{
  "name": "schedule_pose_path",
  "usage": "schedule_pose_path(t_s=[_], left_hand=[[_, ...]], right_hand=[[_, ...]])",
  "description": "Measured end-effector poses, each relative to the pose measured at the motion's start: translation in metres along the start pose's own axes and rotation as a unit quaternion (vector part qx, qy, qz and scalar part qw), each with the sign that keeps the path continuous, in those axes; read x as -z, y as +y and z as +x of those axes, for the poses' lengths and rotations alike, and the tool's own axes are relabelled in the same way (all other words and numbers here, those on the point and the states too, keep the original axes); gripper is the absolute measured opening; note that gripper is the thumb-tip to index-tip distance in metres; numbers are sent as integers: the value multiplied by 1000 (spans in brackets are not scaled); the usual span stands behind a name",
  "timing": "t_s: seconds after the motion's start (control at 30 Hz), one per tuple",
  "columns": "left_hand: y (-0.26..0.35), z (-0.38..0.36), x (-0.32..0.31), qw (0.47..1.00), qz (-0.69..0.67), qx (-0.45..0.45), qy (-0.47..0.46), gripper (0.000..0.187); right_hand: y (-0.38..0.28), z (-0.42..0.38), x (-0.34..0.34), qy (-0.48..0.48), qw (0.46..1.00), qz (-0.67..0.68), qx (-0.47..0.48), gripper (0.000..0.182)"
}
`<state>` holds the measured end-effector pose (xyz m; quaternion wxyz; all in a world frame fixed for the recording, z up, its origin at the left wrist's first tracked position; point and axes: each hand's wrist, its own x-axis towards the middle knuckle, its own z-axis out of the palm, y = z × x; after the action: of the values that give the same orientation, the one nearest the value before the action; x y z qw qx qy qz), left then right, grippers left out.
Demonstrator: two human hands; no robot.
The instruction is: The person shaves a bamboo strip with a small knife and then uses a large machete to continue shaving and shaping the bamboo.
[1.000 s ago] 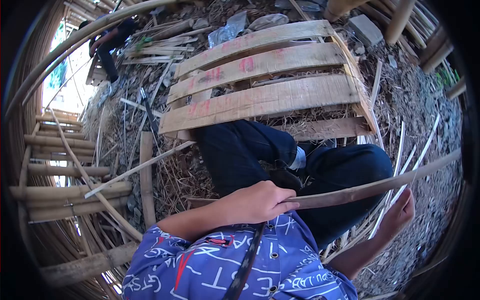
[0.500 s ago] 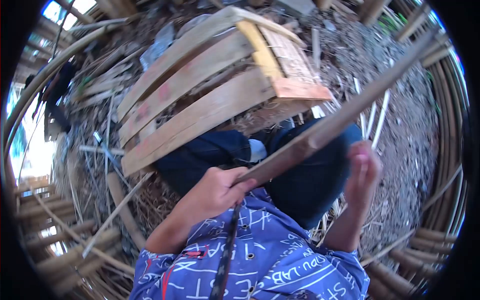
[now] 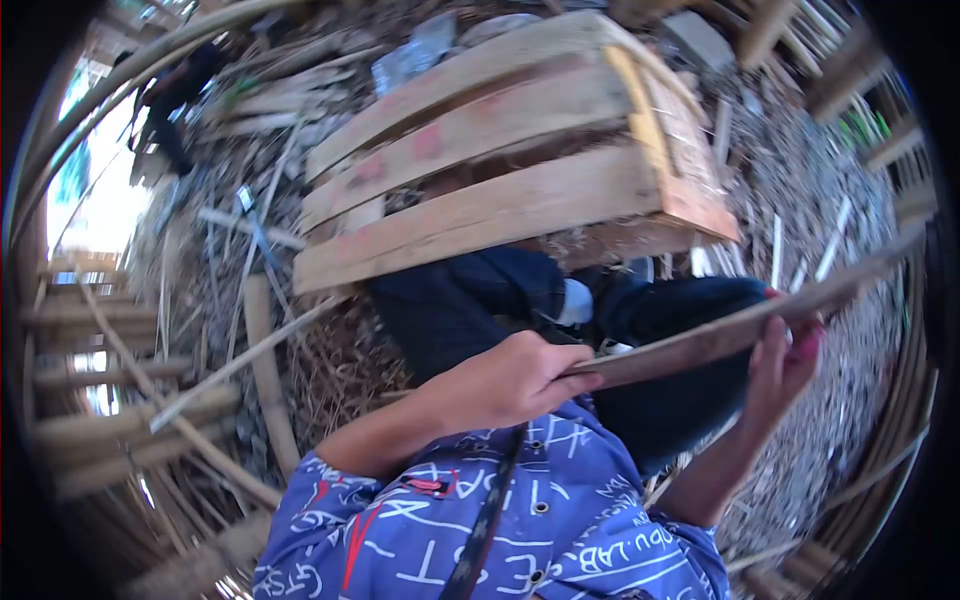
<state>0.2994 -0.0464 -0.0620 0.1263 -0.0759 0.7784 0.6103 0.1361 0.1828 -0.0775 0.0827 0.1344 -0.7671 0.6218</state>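
My left hand is closed around the near end of a long brown bamboo strip. The strip slants up to the right across my knees. Farther along it, my right hand has its fingers at both edges, gripping it from below. Something pinkish-red shows at those fingers, blurred. Just beyond my knees a slatted wooden crate lies tilted, with pinkish marks on its slats and curly shavings along its lower edge.
Bamboo poles border the left side, with more along the right. Thin sticks and shavings litter the ground. A clear plastic bag lies behind the crate, and a grey block sits at the back right. Dark clothing shows at upper left.
The bamboo strip has swung down to a flatter angle. My right hand, apart from it before, has risen to the right and taken hold of it. The view has shifted.
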Motion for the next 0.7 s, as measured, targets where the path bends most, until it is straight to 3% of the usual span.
schedule_pose_path(t_s=[0.03,0.07,0.13,0.23,0.33,0.43,0.47,0.53,0.57,0.6,0.63,0.67,0.7], left_hand=[[-2,-3,5,1000,-15,3,-23,23],[-5,-9,12,998,-32,5,-51,24],[-12,-25,27,999,-21,15,-36,24],[-19,-49,53,998,-24,51,-31,27],[-35,-82,88,995,71,72,1,34],[-69,-131,148,988,-12,97,119,34],[-88,-145,172,969,-66,141,193,29],[-144,-172,232,920,-7,252,300,27],[-176,-186,265,880,14,348,324,27],[-223,-202,291,854,-14,364,372,27],[-257,-215,317,825,-2,432,365,27],[-301,-227,338,791,48,486,368,32],[-347,-239,351,791,47,488,366,32]], right_hand=[[-6,-4,-11,-7,992,123,-37,22],[-4,-9,-18,-28,990,134,-43,22],[3,-14,-29,-64,932,325,-149,18],[-5,-30,-70,-51,917,345,-192,15],[-19,-46,-110,-94,911,335,-220,15],[-13,-52,-147,-126,886,348,-280,20],[-15,-53,-164,-157,880,367,-257,21],[-12,-52,-188,-207,866,386,-241,28],[-19,-52,-200,-210,866,383,-242,28],[-32,-55,-215,-148,889,346,-261,32],[-37,-55,-228,-84,906,308,-277,36],[-22,-55,-212,-202,884,347,-240,42],[-37,-61,-223,-145,914,297,-236,38]])
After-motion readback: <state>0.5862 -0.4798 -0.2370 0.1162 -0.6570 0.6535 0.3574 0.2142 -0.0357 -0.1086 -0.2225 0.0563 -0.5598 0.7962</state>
